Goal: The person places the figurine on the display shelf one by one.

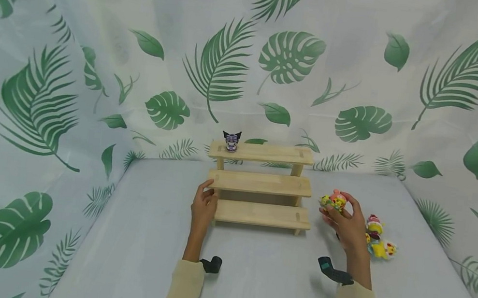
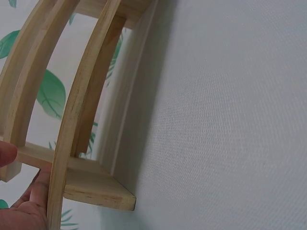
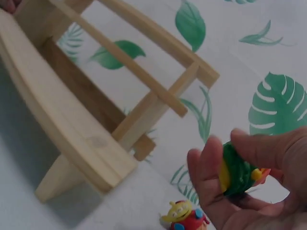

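Observation:
A three-tier wooden shelf (image 1: 261, 183) stands on the pale surface. At its left end, my left hand (image 1: 204, 206) grips the boards' edge, a fingertip (image 2: 7, 153) against the middle board. Right of the shelf, my right hand (image 1: 347, 223) holds a small colourful toy figure (image 1: 335, 200) above the surface between thumb and fingers; its green and yellow side faces the right wrist view. A yellow-faced figure in red (image 3: 184, 215) shows below those fingers; whether the hand touches it, I cannot tell. A black and purple figurine (image 1: 231, 142) stands on the top tier, toward the left.
Several bright toy figures (image 1: 379, 248) lie clustered right of my right hand, partly hidden by it. Behind the shelf rises a white leaf-print curtain (image 1: 285, 124), which also borders both sides. A black wrist mount (image 1: 333, 271) juts from each wrist.

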Motion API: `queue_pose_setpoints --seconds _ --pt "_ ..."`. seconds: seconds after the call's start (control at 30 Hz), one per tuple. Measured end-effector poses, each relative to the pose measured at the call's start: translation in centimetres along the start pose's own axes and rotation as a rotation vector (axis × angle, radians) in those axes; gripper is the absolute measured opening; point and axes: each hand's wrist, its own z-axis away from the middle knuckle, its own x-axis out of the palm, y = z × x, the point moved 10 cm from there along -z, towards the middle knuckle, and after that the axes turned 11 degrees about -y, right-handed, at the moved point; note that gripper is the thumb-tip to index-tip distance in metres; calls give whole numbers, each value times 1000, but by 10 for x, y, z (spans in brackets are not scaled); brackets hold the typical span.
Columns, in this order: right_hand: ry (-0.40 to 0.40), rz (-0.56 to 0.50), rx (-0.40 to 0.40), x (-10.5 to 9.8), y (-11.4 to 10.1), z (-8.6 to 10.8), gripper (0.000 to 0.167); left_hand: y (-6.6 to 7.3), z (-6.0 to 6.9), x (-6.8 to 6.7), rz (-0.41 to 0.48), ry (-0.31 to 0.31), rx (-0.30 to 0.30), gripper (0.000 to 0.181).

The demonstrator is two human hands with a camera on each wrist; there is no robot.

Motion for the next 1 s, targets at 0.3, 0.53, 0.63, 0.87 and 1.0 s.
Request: queue_pose_setpoints --seconds 0.3,0.53,0.63,0.87,1.0 --pt "-77 80 -238 28 -57 -16 66 -2 -2 0 33 2 3 41" --pt "-71 91 -273 52 -87 -46 76 -3 -2 -1 32 7 5 41" --pt "-88 180 -281 68 -97 -57 70 -2 -1 -1 17 11 0 41" --pt "-137 385 -334 109 -113 -79 70 -2 -1 -1 3 16 15 41" --pt "-155 480 -415 129 -124 -90 65 -1 -2 -2 3 18 18 41"
